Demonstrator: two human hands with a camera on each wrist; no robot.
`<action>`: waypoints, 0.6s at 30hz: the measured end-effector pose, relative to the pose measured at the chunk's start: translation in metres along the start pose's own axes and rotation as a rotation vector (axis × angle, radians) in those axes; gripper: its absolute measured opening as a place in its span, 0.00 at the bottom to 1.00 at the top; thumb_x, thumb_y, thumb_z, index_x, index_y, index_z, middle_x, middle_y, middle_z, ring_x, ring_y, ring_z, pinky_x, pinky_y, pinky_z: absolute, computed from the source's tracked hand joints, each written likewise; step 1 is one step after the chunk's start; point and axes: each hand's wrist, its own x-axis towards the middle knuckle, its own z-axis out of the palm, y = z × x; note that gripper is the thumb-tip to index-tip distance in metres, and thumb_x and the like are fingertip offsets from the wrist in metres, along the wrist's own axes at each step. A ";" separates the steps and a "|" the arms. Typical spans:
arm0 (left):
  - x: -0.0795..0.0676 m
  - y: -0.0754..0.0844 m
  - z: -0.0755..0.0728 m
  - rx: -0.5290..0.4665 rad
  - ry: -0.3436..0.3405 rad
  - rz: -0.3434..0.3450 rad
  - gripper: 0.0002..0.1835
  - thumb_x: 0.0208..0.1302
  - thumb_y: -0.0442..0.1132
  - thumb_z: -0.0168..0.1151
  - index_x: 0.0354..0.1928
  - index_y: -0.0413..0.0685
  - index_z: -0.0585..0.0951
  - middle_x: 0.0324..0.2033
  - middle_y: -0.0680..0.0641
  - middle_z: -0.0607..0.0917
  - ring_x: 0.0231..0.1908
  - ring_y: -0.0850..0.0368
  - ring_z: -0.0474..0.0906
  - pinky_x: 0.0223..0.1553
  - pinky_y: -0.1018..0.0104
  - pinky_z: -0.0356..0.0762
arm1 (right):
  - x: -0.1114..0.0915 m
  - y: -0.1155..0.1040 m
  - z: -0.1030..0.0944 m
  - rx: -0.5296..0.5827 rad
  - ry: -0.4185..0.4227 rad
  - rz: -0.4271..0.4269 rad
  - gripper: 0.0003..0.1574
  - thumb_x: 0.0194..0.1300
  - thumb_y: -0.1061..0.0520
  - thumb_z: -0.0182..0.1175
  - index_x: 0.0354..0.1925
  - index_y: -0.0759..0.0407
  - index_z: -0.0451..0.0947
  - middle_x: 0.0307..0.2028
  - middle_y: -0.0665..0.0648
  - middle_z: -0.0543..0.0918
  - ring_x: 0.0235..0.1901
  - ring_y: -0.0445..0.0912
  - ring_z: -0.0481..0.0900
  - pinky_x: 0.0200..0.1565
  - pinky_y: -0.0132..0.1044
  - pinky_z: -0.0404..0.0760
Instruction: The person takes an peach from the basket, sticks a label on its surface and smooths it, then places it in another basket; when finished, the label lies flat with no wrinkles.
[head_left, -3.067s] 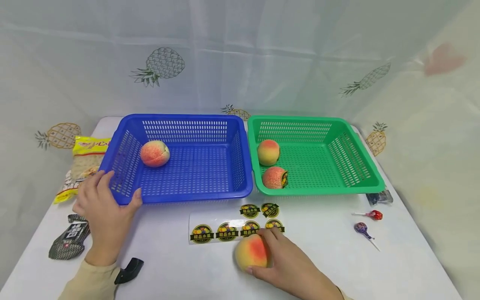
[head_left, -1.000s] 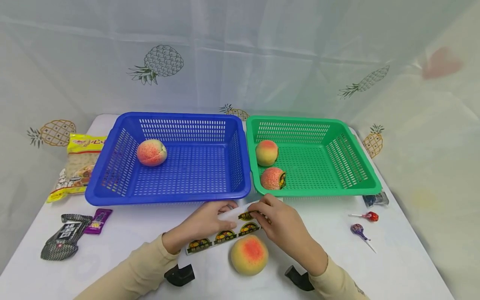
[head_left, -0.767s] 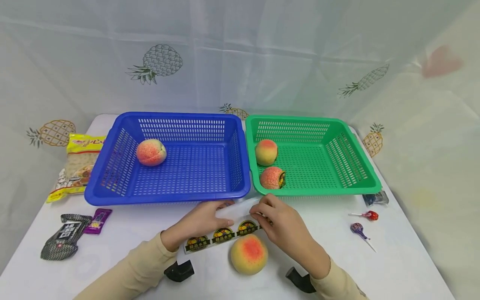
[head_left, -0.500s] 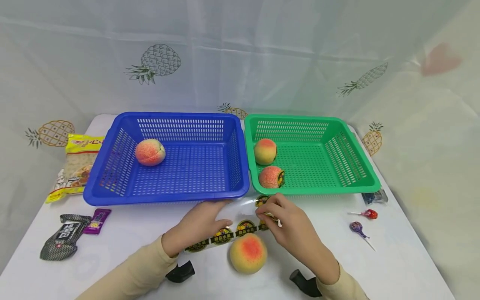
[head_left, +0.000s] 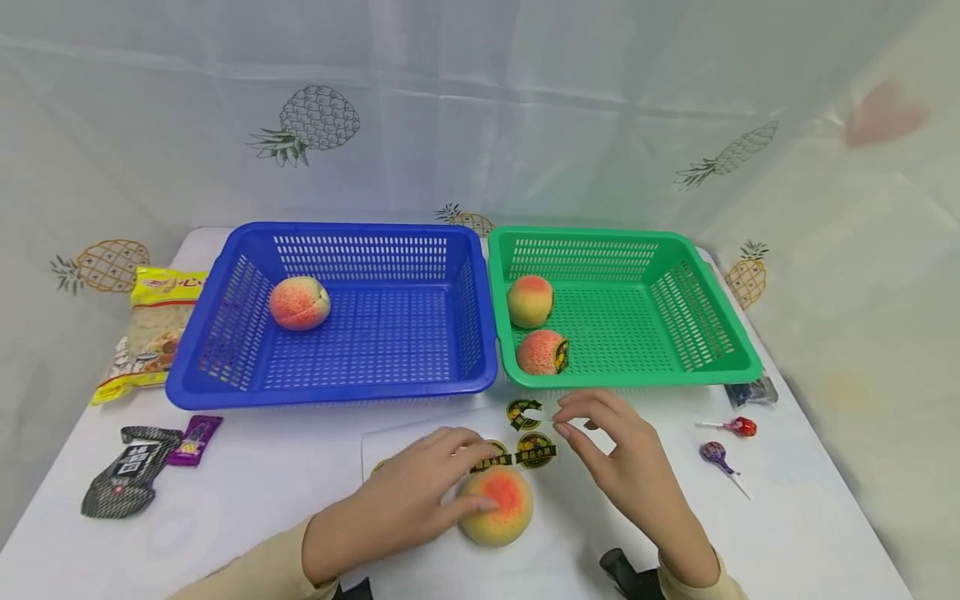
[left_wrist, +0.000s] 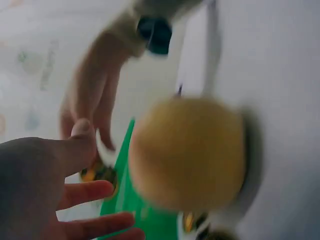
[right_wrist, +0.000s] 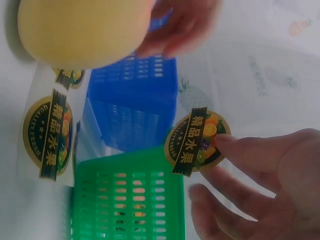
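Observation:
My right hand pinches a round black-and-gold fruit sticker by its edge between thumb and forefinger, raised off the table. Below and to the left lies the white sticker sheet, with several stickers on it, partly covered by my left hand. That hand reaches over the sheet with fingers extended, its thumb overlapping a yellow peach with a red blush in the head view. The left wrist view shows a gap between those fingers and the peach, which rests on the table.
A blue basket behind holds one peach. The green basket beside it holds two peaches, one showing a sticker. Snack packets lie left, including a yellow bag; two lollipops, one purple, lie right.
My right hand has let go of the peach, peeled a sticker off the sheet and moved right with it. My left hand went from the blue basket to the sheet, then toward the peach.

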 end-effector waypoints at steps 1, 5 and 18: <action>-0.003 0.005 0.003 -0.018 -0.026 0.021 0.30 0.55 0.65 0.48 0.58 0.63 0.67 0.51 0.56 0.71 0.52 0.62 0.67 0.51 0.60 0.70 | -0.001 0.001 -0.001 0.008 0.004 0.011 0.15 0.51 0.62 0.64 0.37 0.44 0.76 0.40 0.40 0.77 0.44 0.36 0.73 0.39 0.25 0.72; -0.012 0.019 0.020 -0.014 -0.067 0.051 0.39 0.49 0.71 0.46 0.63 0.63 0.60 0.56 0.50 0.66 0.57 0.56 0.62 0.50 0.53 0.70 | -0.002 0.002 -0.001 0.054 -0.009 0.072 0.14 0.55 0.60 0.61 0.40 0.44 0.75 0.39 0.40 0.78 0.40 0.35 0.76 0.39 0.25 0.73; -0.004 0.017 0.023 -0.393 0.050 -0.201 0.35 0.47 0.61 0.61 0.59 0.73 0.61 0.46 0.58 0.69 0.40 0.63 0.71 0.35 0.68 0.73 | 0.003 -0.012 -0.005 0.343 -0.146 0.202 0.10 0.60 0.59 0.56 0.41 0.49 0.71 0.37 0.47 0.77 0.37 0.39 0.77 0.39 0.32 0.76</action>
